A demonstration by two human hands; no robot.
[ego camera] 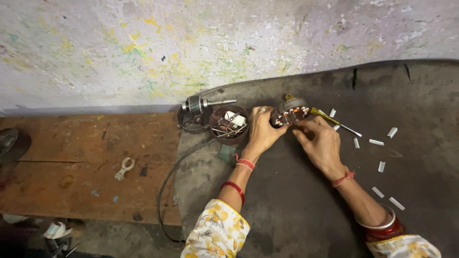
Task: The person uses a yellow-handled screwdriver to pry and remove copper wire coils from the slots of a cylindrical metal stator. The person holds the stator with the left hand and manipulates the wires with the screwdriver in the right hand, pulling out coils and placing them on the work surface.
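both hands close around a small motor stator (290,113) with copper windings: the left hand (262,131) grips its near-left side, the right hand (319,141) pinches its right side. just right of the grip a yellow-handled tool (334,122) lies on the dark mat (296,200), with white paper slips (376,142) scattered beyond. left of the grip sits a round cup of parts (229,125), then a rotor with shaft (203,104). further left, a wooden board (71,162).

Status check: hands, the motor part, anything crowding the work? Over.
Left hand and right hand both grip the motor stator. White strips scattered right; bowl of parts touching left hand.
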